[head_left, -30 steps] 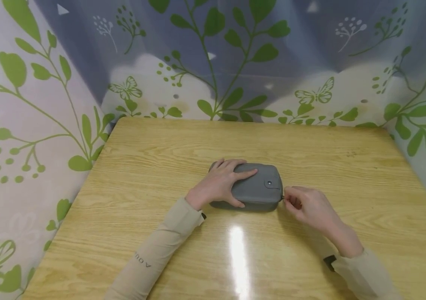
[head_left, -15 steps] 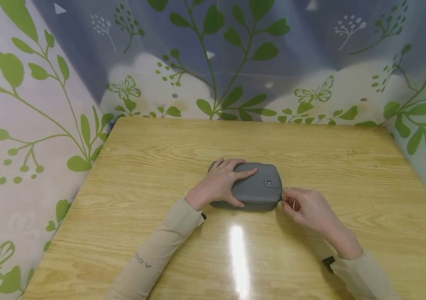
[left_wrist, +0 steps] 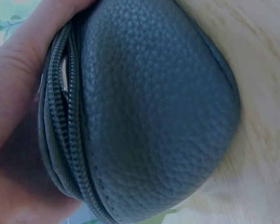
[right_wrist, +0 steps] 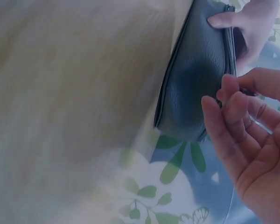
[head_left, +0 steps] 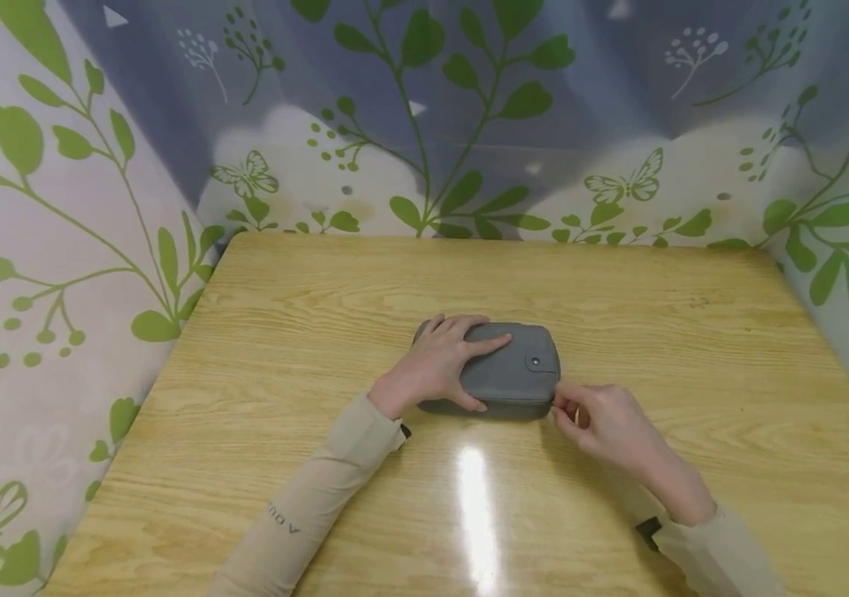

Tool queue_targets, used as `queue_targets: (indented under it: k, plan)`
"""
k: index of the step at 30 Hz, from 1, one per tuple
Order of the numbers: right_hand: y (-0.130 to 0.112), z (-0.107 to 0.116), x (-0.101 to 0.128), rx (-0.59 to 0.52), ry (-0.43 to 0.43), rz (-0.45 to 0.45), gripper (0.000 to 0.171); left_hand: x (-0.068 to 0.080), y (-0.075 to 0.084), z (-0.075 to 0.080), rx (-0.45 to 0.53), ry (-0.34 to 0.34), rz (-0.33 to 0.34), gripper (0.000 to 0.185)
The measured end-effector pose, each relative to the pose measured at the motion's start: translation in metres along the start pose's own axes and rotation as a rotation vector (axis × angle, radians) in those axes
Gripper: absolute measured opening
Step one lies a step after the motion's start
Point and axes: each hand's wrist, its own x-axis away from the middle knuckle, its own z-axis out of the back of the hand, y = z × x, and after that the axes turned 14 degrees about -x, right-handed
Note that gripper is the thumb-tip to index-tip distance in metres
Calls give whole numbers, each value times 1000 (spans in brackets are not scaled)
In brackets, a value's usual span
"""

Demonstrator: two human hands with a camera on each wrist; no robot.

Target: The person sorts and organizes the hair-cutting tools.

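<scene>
1. Right hand (head_left: 604, 419) has crept left since the earlier frames, now tight at the near-right corner of the grey pouch (head_left: 510, 373); fingertips curled and pinching at the zip end, though the pull itself is too small to make out.
2. Left hand (head_left: 435, 365) unchanged: palm down on the pouch's left half, fingers curled over the far edge, thumb on the near side, gripping it.
3. Pouch lies mid wooden table (head_left: 320, 282), long axis left-right; zipper track (left_wrist: 60, 135) runs along its side.
4. Key relation: pouch sits directly left of the right hand, so the zip line runs away from it toward the left hand. Right hand is nearer the zip end.
5. Leaf-print curtain (head_left: 96, 166) rings the table.
</scene>
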Motion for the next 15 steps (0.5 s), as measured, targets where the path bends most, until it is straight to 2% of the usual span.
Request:
queue_targets:
  k: [4,9,15]
  plan:
    - [-3,-5,0,-18,-2,26,26,0,1,0,5,6,-4,104]
    - [-8,-8,-2,1,0,13,24,0,1,-1,1,6,-2,104]
    - [-13,-10,-4,-5,-48,-18,18,0,1,-1,22,5,1,104]
